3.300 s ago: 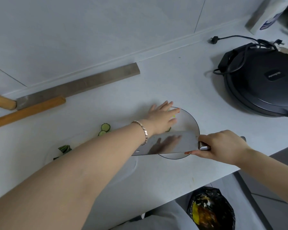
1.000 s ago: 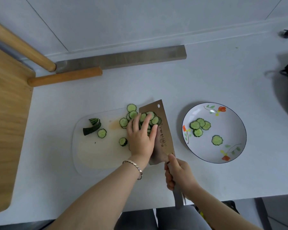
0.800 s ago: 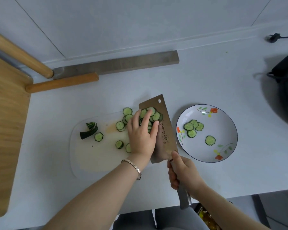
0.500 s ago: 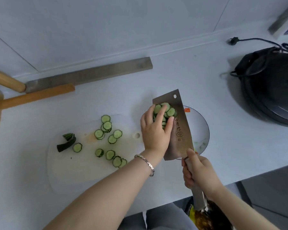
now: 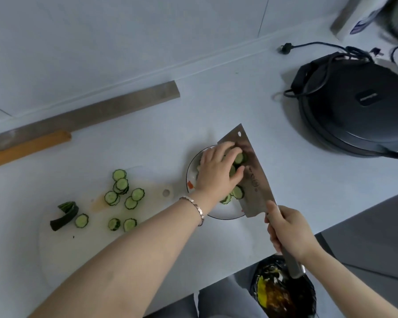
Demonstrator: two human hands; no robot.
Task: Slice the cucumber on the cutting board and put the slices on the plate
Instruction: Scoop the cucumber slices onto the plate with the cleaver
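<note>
Cucumber slices (image 5: 239, 158) sit piled on the flat of the cleaver (image 5: 254, 182), its blade tilted over the plate (image 5: 218, 213), and the left hand (image 5: 216, 173) lies spread on top of them, fingers pressing them against the steel. Right hand (image 5: 287, 228) is wrapped tight round the cleaver's handle. Loose slices (image 5: 121, 185) and the dark end piece (image 5: 64, 215) lie on the cutting board (image 5: 78, 249), left of the plate.

I see, just behind the left hand (image 5: 217, 172), a thin silver bracelet of small metal links (image 5: 194, 205) around the wrist. Both forearms are bare. A grey cloth garment (image 5: 216, 301) shows at the lower edge.
</note>
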